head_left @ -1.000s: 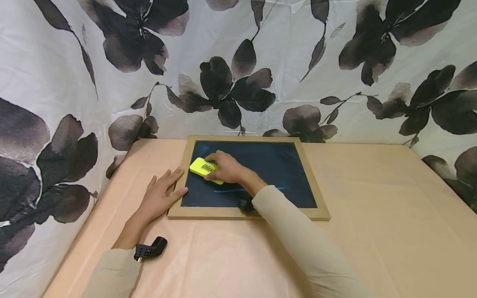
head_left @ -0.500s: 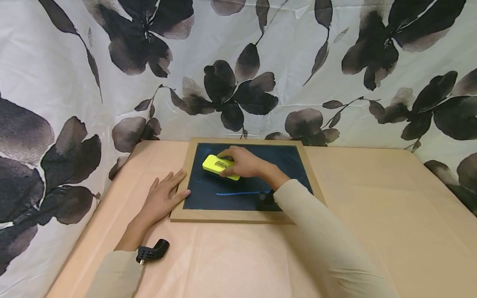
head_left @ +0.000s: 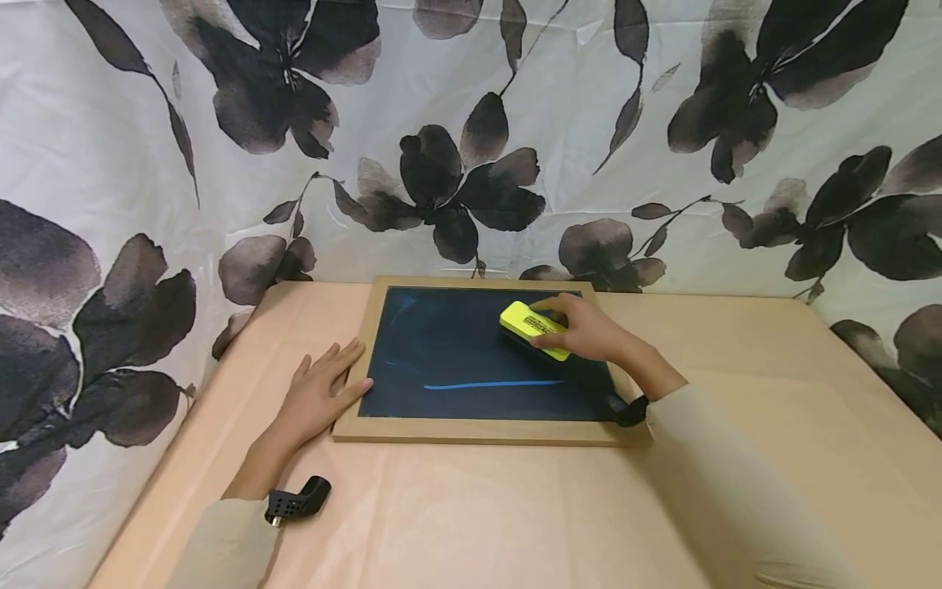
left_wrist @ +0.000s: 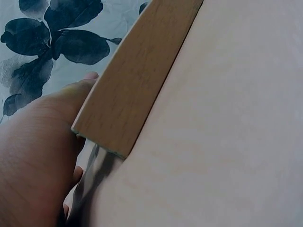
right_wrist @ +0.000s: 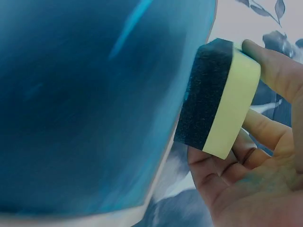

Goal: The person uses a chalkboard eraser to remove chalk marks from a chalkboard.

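Note:
My right hand (head_left: pixel 589 329) grips a yellow board eraser (head_left: pixel 524 321) by its sides over the upper right part of a framed chalkboard (head_left: pixel 441 348). In the right wrist view, the eraser's dark felt (right_wrist: pixel 206 97) faces the board; I cannot tell whether they touch. Blue smears show on that palm. A blue chalk line (head_left: pixel 493 384) runs across the lower part of the board, and faint smudges lie at its left. My left hand (head_left: pixel 316 397) lies with fingers spread, its thumb and fingertips touching the left side of the wooden frame (left_wrist: pixel 137 71).
The board lies on a table with a pale peach cover (head_left: pixel 456 507). Behind and to the left hangs a white cloth (head_left: pixel 581 106) with dark flowers. A black wrist camera (head_left: pixel 298 497) sits at the left cuff, another (head_left: pixel 629 411) at the right.
My right hand has carried the eraser from the board's left side across to its right. The whole blue line is now uncovered by the arm. My left hand has stayed at the frame.

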Demonstrator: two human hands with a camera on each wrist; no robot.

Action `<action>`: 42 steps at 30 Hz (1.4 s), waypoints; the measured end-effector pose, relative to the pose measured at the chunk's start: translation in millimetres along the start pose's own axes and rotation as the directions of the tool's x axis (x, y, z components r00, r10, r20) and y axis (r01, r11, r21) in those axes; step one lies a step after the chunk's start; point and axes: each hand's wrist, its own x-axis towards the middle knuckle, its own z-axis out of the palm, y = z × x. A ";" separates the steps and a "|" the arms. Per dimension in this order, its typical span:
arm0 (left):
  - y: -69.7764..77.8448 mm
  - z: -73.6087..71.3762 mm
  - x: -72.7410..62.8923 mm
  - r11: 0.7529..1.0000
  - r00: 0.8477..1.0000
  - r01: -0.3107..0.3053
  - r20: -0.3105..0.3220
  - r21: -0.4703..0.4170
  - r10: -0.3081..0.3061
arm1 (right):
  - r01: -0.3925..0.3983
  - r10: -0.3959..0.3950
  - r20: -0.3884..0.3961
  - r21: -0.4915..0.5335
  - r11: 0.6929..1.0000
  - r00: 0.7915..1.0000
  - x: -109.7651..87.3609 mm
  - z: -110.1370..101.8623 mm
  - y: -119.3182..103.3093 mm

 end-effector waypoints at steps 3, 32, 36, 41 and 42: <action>-0.4 -1.3 0.1 1.000 1.000 -0.001 -0.005 0.001 0.001 | -0.019 0.019 -0.024 0.004 1.000 1.000 -10.0 0.0 12.3; 1.1 1.7 1.8 1.000 1.000 -0.007 0.001 0.013 0.007 | -0.097 0.097 0.004 0.038 0.995 0.995 -23.0 7.0 29.0; 1.3 0.9 2.4 1.000 1.000 -0.004 0.000 0.021 0.004 | -0.079 0.079 -0.008 0.033 0.996 0.997 -23.1 7.6 26.2; 1.5 0.7 2.8 1.000 1.000 0.002 0.000 0.014 -0.002 | -0.071 0.071 -0.020 0.008 0.997 0.997 -22.3 9.5 23.0; 1.5 0.7 2.7 1.000 1.000 0.003 0.002 0.013 -0.003 | -0.075 0.075 -0.022 0.006 0.997 0.997 -22.1 9.9 22.3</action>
